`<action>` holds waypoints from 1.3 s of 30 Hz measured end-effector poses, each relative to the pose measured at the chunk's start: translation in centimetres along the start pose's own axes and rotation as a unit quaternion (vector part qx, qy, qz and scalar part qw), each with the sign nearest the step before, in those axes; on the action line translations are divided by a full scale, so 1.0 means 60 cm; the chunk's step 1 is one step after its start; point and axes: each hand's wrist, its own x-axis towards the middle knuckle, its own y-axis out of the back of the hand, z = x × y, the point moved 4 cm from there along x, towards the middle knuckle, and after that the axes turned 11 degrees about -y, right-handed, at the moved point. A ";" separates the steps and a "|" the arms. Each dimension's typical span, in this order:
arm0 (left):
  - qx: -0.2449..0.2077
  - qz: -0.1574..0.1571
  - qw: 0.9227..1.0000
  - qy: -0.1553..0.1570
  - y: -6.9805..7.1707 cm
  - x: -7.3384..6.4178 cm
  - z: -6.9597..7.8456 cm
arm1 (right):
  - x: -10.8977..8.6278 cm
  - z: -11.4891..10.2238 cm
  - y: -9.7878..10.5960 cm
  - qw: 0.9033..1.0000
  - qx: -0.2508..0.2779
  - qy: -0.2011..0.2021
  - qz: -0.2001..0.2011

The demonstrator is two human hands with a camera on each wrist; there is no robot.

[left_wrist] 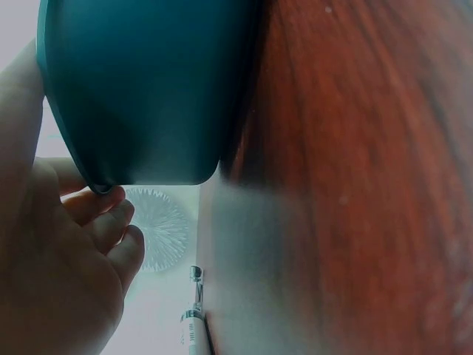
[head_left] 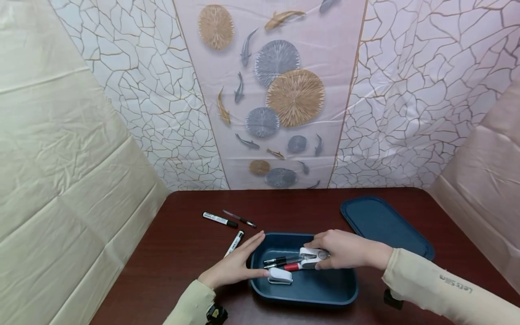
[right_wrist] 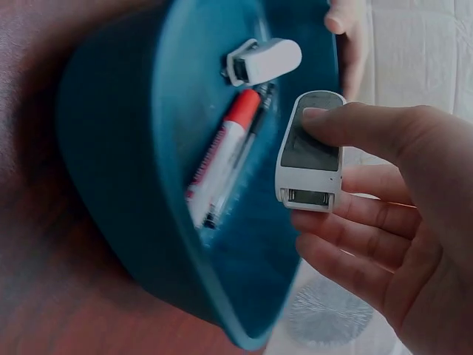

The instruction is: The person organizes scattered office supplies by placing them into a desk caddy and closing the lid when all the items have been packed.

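My right hand (head_left: 343, 248) pinches a small white stapler with a grey top (right_wrist: 310, 151) between thumb and fingers, over the right part of a dark blue box (head_left: 308, 295). My left hand (head_left: 237, 266) rests at the box's left rim, fingers extended along the edge and thumb reaching over it. Inside the box, near that thumb, sits another white stapler (head_left: 280, 276). A red-capped marker (right_wrist: 229, 144) lies in the box beside black pens (head_left: 280, 261). In the head view, the held stapler covers part of the marker and pens.
Left of the box on the dark wooden table (head_left: 170, 271) lie two black-and-white markers, one farther back (head_left: 219, 220) and one near my left fingers (head_left: 234, 243), plus a thin pen (head_left: 239, 218). A blue lid (head_left: 386, 225) lies at the right. Patterned cloth (head_left: 280, 158) hangs behind.
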 end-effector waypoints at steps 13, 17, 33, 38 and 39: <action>0.003 0.003 1.000 0.001 -0.001 -0.001 0.001 | 0.002 0.013 -0.038 0.999 0.010 -0.026 -0.024; 0.004 0.005 1.000 -0.002 0.001 -0.001 0.002 | 0.006 0.015 -0.044 1.000 0.002 -0.019 -0.025; 0.007 0.008 1.000 0.001 0.000 0.000 0.003 | 0.020 0.003 -0.073 0.999 0.003 -0.007 -0.042; 0.004 0.007 1.000 0.001 -0.001 0.000 0.001 | 0.027 -0.004 -0.077 0.998 0.014 -0.003 -0.053; 0.004 0.007 1.000 0.001 -0.001 0.000 0.001 | 0.028 -0.005 -0.078 0.998 0.016 -0.003 -0.055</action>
